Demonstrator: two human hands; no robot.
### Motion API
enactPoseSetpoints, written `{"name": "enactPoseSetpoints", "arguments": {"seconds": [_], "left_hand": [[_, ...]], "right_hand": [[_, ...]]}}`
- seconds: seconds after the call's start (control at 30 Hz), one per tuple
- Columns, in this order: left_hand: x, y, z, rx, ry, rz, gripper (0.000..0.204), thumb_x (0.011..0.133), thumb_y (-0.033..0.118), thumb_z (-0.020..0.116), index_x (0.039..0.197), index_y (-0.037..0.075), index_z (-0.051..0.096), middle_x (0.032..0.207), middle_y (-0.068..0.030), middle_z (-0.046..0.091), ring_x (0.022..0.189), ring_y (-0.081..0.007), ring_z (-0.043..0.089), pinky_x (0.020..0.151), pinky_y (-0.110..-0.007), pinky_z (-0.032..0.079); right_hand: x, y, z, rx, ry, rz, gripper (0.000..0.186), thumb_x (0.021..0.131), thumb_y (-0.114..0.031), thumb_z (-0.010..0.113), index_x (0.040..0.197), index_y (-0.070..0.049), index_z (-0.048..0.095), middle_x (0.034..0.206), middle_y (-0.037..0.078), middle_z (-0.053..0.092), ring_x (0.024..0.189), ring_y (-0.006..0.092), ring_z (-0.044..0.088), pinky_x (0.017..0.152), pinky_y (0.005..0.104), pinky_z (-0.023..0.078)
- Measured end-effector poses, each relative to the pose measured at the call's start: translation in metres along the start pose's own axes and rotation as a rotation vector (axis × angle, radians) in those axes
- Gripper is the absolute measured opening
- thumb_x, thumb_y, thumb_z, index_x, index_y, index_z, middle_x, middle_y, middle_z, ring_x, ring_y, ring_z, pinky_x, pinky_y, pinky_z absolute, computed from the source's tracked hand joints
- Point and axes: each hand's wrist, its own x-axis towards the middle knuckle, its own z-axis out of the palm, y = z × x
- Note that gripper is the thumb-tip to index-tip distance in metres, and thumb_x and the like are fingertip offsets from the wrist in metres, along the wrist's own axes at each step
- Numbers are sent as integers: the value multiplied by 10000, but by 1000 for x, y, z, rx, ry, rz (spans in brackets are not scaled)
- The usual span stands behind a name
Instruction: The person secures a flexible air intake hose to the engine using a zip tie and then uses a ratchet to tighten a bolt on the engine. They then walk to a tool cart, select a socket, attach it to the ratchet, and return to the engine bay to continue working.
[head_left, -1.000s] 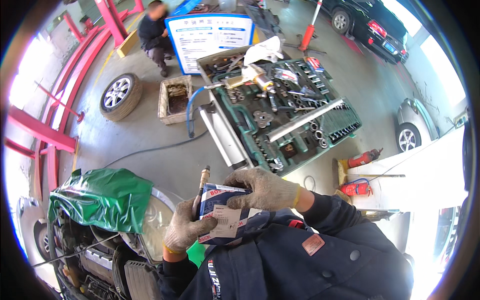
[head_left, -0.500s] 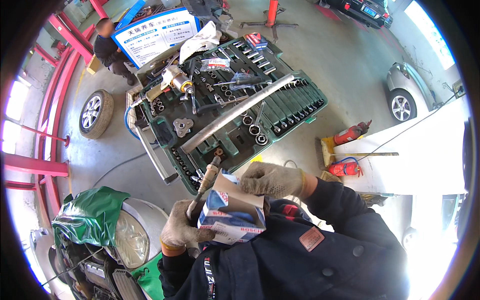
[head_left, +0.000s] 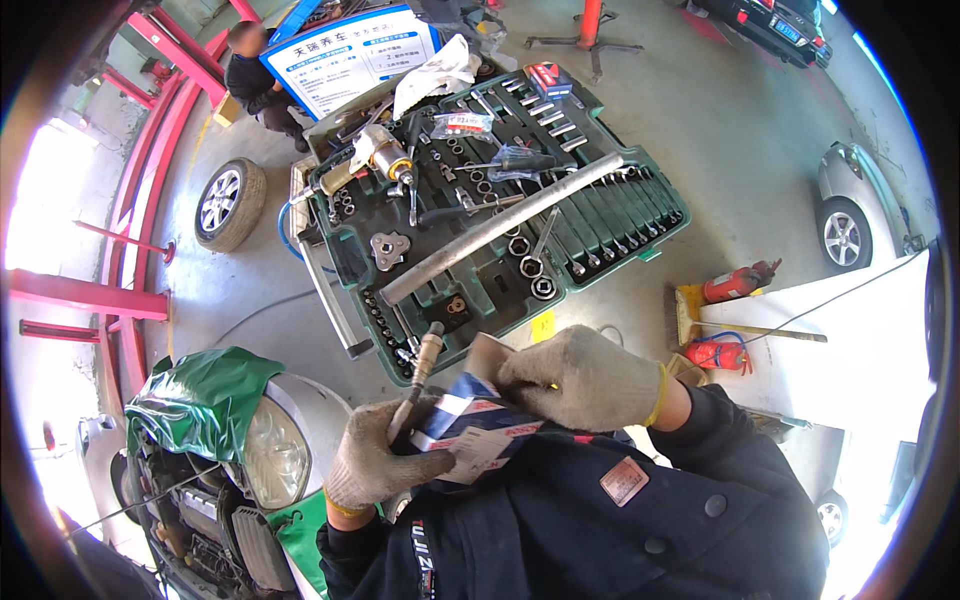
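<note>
My left hand (head_left: 375, 460), in a grey knit glove, is closed round a blue and white cardboard box (head_left: 470, 440). The same hand also holds a slim brownish metal part (head_left: 428, 358) shaped like an oxygen sensor, which points up past the box's left side. A bare cardboard flap (head_left: 486, 358) stands up at the box's far end. My right hand (head_left: 585, 380), gloved alike, lies over the box's open top with its fingers curled. Its fingertips are at the opening beside the flap; what they grip, if anything, is hidden. The box's inside is out of sight.
Beyond my hands lies an open green tool case (head_left: 600, 270) with sockets, wrenches, an air impact wrench (head_left: 385, 155) and a long metal pipe (head_left: 500, 225). A car's headlight (head_left: 278, 455) is at left. Fire extinguishers (head_left: 718, 355) stand right. A person (head_left: 262, 85) crouches far left.
My right hand has come down over the box's opening, hiding the inside that showed before. The box has tilted, and the whole view has shifted slightly.
</note>
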Motion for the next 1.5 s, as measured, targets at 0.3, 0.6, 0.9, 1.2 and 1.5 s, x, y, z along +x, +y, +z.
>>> {"name": "enactPoseSetpoints", "arguments": {"seconds": [0.3, 0.6, 0.9, 1.2, 1.5], "left_hand": [[20, 42, 19, 221, 53, -134, 584, 840, 265, 875, 1301, -84, 798, 972, -207, 815, 869, -227, 795, 852, -403, 626], [32, 50, 18, 354, -46, -357, 610, 776, 273, 894, 1253, -95, 797, 974, -173, 808, 878, -217, 771, 875, -387, 616], [57, 12, -32, -105, 231, -105, 433, 934, 210, 846, 1242, -88, 779, 994, -15, 771, 841, -78, 672, 742, -266, 551], [233, -62, -60, -91, 468, 168, 444, 1156, 353, 712, 1318, -54, 787, 1049, -52, 790, 911, -106, 693, 811, -275, 545], [148, -31, -33, -1026, 578, 228, 432, 1197, 398, 583, 1110, 29, 790, 787, -17, 638, 526, -105, 473, 460, -240, 350]], "right_hand": [[4, 90, 45, 885, -383, 254, 357, 1060, -297, 828, 1275, -12, 850, 1021, 69, 828, 908, 139, 725, 808, 323, 557], [0, 121, 56, 991, -315, 140, 398, 1092, -227, 822, 1418, -6, 763, 1172, 21, 792, 1033, 85, 688, 881, 283, 565], [-42, 156, -70, 1054, 581, 23, 404, 1157, -414, 731, 1140, -10, 719, 792, -3, 613, 589, 60, 422, 541, 254, 312], [-13, 146, -95, 1198, 591, -76, 359, 1197, -390, 664, 1191, -34, 710, 805, -22, 581, 647, 81, 462, 598, 274, 386], [-3, 76, -117, 1303, 531, -505, 377, 1182, -404, 687, 1190, -27, 700, 789, 2, 579, 694, 151, 526, 711, 333, 473]]}}
